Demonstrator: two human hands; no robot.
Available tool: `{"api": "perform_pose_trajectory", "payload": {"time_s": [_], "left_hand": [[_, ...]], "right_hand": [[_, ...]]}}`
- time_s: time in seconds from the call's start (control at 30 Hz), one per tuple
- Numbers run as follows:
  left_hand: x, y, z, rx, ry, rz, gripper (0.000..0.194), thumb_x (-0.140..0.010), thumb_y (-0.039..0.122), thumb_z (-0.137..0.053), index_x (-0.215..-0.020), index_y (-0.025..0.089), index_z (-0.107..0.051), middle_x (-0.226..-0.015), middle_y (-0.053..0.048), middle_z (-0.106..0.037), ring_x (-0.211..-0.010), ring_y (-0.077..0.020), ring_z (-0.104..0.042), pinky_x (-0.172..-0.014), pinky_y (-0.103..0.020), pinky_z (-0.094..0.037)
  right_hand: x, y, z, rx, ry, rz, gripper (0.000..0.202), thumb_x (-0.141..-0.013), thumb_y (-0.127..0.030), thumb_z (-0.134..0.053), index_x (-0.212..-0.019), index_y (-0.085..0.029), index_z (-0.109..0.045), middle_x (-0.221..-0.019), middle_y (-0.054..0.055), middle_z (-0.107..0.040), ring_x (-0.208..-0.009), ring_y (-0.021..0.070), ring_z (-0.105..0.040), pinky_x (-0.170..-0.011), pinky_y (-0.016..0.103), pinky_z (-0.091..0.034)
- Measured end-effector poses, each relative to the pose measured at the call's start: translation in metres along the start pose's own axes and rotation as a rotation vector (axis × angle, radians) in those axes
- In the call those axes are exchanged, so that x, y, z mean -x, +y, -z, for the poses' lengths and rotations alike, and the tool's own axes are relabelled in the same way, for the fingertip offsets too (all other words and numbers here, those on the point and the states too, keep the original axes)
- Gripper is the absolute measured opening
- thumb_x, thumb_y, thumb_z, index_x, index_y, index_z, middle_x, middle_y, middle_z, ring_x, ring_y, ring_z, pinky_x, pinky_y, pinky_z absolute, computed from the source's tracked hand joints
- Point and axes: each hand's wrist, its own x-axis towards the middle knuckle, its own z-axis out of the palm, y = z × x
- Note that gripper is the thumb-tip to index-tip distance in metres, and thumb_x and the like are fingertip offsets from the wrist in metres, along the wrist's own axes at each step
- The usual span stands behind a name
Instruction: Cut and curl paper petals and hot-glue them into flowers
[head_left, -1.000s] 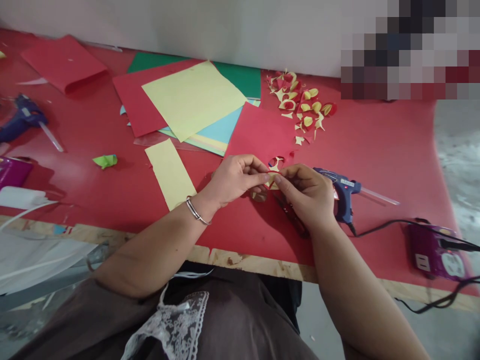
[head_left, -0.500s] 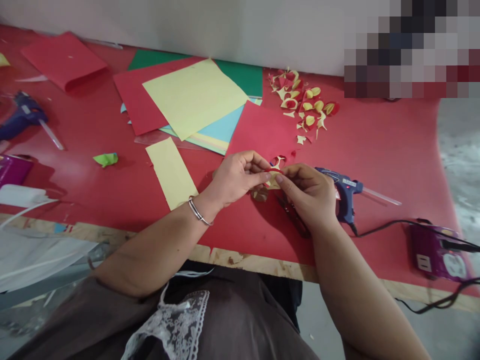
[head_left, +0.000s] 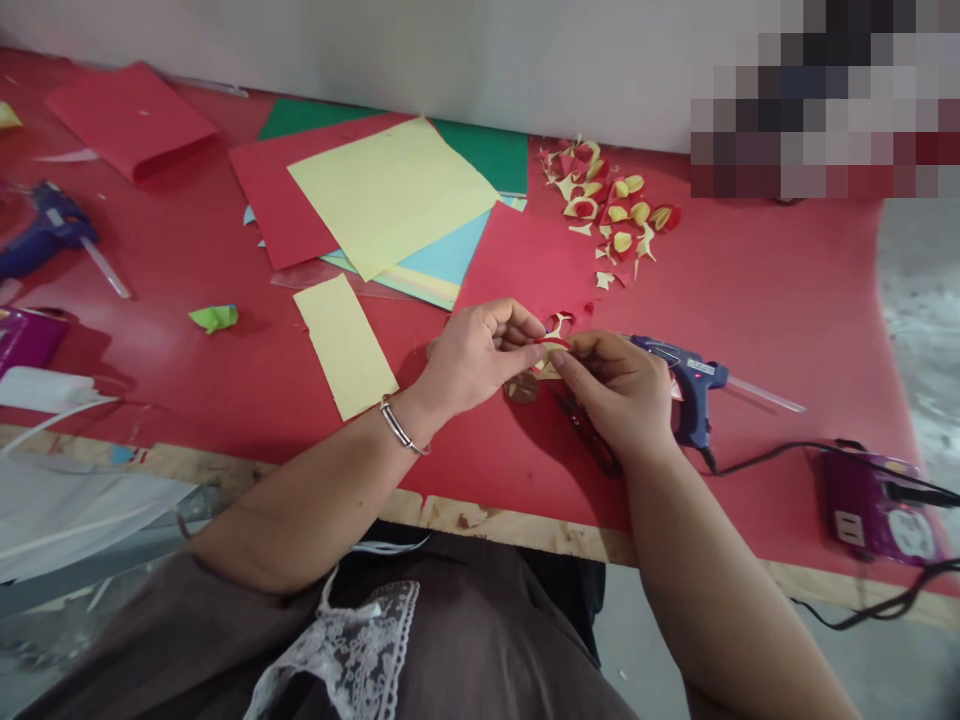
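My left hand (head_left: 487, 352) and my right hand (head_left: 619, 385) meet over the red table, both closed on a small red and yellow paper piece (head_left: 553, 346). Thumbs and forefingers pinch it from either side, so much of it is hidden. Cut paper scraps (head_left: 559, 325) lie just beyond the fingertips. A small brownish roll (head_left: 520, 388), perhaps tape, sits below the left fingertips. Dark scissors (head_left: 589, 435) lie partly under my right hand. Just right of that hand rests a blue glue gun (head_left: 694, 375) with a clear stick in its back.
Paper sheets, a yellow one (head_left: 394, 195) on top, lie at the back. A yellow strip (head_left: 345, 345) is left of my hands. Red and yellow petal pieces (head_left: 622, 215) are heaped at back right. A purple box (head_left: 877, 500) with cables stands right; another glue gun (head_left: 49, 235) lies left.
Both hands keep their pinch on the paper piece and have barely moved. The whole view has shifted very slightly.
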Motion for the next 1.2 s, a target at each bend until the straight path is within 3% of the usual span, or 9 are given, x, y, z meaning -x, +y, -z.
{"api": "perform_pose_trajectory", "payload": {"time_s": [0.17,0.43,0.63,0.77,1.2], "left_hand": [[0.002,0.001,-0.003,0.027,-0.004,0.043,0.032,-0.082,0.031,-0.093,-0.096,0.015,-0.069,-0.084,-0.005,-0.077,-0.075,-0.0134,-0.075,-0.069,-0.024,-0.062],[0.002,0.003,-0.001,0.12,-0.03,0.169,0.018,-0.085,0.011,-0.082,-0.097,0.014,-0.069,-0.077,-0.001,-0.074,-0.068,-0.0123,-0.074,-0.064,-0.024,-0.062],[0.002,0.012,-0.005,0.186,0.007,0.255,0.013,-0.088,0.011,-0.081,-0.091,0.013,-0.069,-0.071,0.001,-0.074,-0.057,-0.0065,-0.069,-0.061,-0.017,-0.057],[0.003,0.014,-0.007,0.194,0.0,0.296,0.013,-0.092,0.012,-0.077,-0.088,0.013,-0.065,-0.069,0.001,-0.074,-0.054,-0.0091,-0.072,-0.055,-0.018,-0.056],[0.002,0.011,-0.005,0.132,-0.027,0.266,0.012,-0.093,0.013,-0.078,-0.091,0.014,-0.067,-0.072,0.0,-0.077,-0.058,-0.0104,-0.075,-0.059,-0.019,-0.059]], "right_hand": [[0.001,0.003,0.0,0.013,0.034,-0.003,0.022,-0.094,-0.035,-0.074,-0.077,-0.022,-0.067,-0.06,-0.004,-0.056,-0.054,0.0118,-0.046,-0.054,0.027,-0.036],[0.003,0.008,-0.001,0.015,0.037,-0.002,0.023,-0.094,-0.037,-0.073,-0.079,-0.021,-0.067,-0.067,-0.002,-0.061,-0.059,0.0127,-0.052,-0.057,0.027,-0.04],[0.002,0.009,-0.003,0.024,0.047,0.03,0.023,-0.094,-0.038,-0.073,-0.079,-0.021,-0.067,-0.069,-0.002,-0.062,-0.06,0.0129,-0.054,-0.059,0.027,-0.042],[0.002,0.011,-0.003,0.054,0.068,0.043,0.025,-0.095,-0.04,-0.073,-0.081,-0.021,-0.069,-0.07,-0.002,-0.065,-0.06,0.0132,-0.056,-0.059,0.027,-0.044],[0.0,0.006,-0.003,0.079,0.071,0.11,0.021,-0.095,-0.037,-0.073,-0.08,-0.022,-0.069,-0.071,-0.001,-0.067,-0.061,0.0141,-0.059,-0.062,0.028,-0.047]]}}
